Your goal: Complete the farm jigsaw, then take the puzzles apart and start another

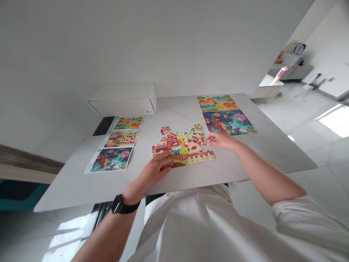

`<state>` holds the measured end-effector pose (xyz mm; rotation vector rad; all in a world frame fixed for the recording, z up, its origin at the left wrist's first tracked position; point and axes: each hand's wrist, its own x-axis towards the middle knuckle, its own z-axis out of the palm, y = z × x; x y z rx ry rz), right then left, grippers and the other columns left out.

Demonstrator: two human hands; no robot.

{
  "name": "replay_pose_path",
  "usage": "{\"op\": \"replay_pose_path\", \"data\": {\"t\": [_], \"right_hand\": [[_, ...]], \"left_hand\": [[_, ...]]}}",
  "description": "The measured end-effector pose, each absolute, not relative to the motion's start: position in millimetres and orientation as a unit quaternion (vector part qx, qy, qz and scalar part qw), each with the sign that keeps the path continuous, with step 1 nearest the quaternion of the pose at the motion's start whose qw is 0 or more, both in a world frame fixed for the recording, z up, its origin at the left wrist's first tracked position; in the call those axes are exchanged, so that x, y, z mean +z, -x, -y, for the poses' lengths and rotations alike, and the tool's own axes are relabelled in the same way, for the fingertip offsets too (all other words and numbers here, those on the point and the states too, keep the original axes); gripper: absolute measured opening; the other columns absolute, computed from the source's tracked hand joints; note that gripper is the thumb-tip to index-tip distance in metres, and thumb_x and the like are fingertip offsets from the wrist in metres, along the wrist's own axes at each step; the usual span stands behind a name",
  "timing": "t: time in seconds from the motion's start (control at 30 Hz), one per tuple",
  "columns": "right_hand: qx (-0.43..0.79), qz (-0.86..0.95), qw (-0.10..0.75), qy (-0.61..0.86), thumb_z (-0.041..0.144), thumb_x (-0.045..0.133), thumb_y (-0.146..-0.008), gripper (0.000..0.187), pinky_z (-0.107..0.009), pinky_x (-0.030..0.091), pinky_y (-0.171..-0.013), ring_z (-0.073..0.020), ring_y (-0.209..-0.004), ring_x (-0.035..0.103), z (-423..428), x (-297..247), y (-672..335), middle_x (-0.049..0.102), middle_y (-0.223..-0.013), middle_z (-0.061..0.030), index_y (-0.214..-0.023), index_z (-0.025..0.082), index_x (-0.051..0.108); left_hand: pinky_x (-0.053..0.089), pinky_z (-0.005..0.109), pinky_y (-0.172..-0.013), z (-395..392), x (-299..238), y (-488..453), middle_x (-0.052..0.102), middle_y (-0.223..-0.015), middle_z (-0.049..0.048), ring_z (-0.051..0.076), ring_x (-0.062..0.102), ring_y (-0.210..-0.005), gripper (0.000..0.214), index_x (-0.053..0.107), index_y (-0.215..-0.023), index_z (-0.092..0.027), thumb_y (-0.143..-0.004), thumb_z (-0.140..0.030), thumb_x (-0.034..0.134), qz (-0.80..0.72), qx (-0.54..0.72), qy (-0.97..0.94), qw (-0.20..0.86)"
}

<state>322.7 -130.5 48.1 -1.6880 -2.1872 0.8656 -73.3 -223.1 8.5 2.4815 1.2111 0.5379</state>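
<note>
A partly joined farm jigsaw puzzle (178, 160) lies on the table, with a spotted cow, a red barn and a white fence on it. My left hand (158, 167) rests flat over its lower left corner, fingers stretched out and covering part of the picture. At the puzzle's right edge, my right hand (219, 140) has its fingers pinched together at a small yellowish puzzle piece (204, 142); the fingers partly hide it. A loose piece with a red barn (164, 130) sits above the puzzle's upper left side.
A printed reference sheet (107, 160) with three pictures lies at left, beside a dark phone (103, 126). Behind stands a white box (122, 106). Two finished-looking pictures, a savanna scene (218, 103) and a dark blue scene (229, 122), lie at back right.
</note>
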Motion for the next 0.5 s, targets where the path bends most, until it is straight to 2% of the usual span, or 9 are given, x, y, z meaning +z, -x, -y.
{"op": "replay_pose_path", "data": {"t": [0.1, 0.17, 0.3, 0.4, 0.5], "right_hand": [[0.242, 0.840, 0.069, 0.481, 0.029, 0.094, -0.074, 0.046, -0.040, 0.057, -0.099, -0.0286, -0.111, 0.072, 161, 45, -328, 0.075, -0.119, -0.0096, -0.117, 0.024, 0.077], [0.192, 0.867, 0.064, 0.455, 0.028, 0.096, -0.073, 0.052, -0.043, 0.055, -0.104, -0.0305, -0.117, 0.069, 175, 42, -328, 0.071, -0.125, -0.0112, -0.121, 0.025, 0.077], [0.165, 0.886, 0.077, 0.427, 0.024, 0.089, -0.080, 0.037, -0.042, 0.056, -0.100, -0.0283, -0.112, 0.068, 185, 37, -326, 0.070, -0.118, -0.0095, -0.115, 0.025, 0.076], [0.157, 0.891, 0.086, 0.416, 0.023, 0.085, -0.082, 0.030, -0.040, 0.056, -0.098, -0.0273, -0.109, 0.068, 183, 37, -326, 0.070, -0.115, -0.0089, -0.111, 0.024, 0.075], [0.141, 0.897, 0.082, 0.410, 0.025, 0.083, -0.083, 0.038, -0.040, 0.057, -0.097, -0.0276, -0.109, 0.069, 182, 37, -326, 0.069, -0.118, -0.0098, -0.120, 0.025, 0.074]], "left_hand": [[0.051, 0.048, -0.123, 225, 13, 72, 0.074, -0.142, 0.0019, 0.026, 0.066, -0.137, 0.037, 0.077, -0.133, -0.033, -0.102, -0.026, 0.058, -0.397, 0.203, -0.884, 0.142], [0.055, 0.044, -0.118, 226, 17, 72, 0.077, -0.137, 0.0024, 0.025, 0.070, -0.131, 0.036, 0.076, -0.132, -0.032, -0.102, -0.027, 0.057, -0.391, 0.197, -0.891, 0.121], [0.063, 0.037, -0.100, 227, 23, 73, 0.081, -0.126, 0.0044, 0.023, 0.078, -0.111, 0.035, 0.075, -0.132, -0.030, -0.105, -0.029, 0.054, -0.417, 0.178, -0.888, 0.078], [0.063, 0.039, -0.101, 228, 27, 72, 0.080, -0.126, 0.0076, 0.025, 0.078, -0.113, 0.037, 0.072, -0.137, -0.027, -0.108, -0.026, 0.049, -0.426, 0.179, -0.884, 0.064], [0.063, 0.042, -0.102, 229, 28, 70, 0.078, -0.132, 0.0095, 0.025, 0.076, -0.118, 0.042, 0.068, -0.143, -0.026, -0.107, -0.021, 0.047, -0.430, 0.181, -0.883, 0.058]]}}
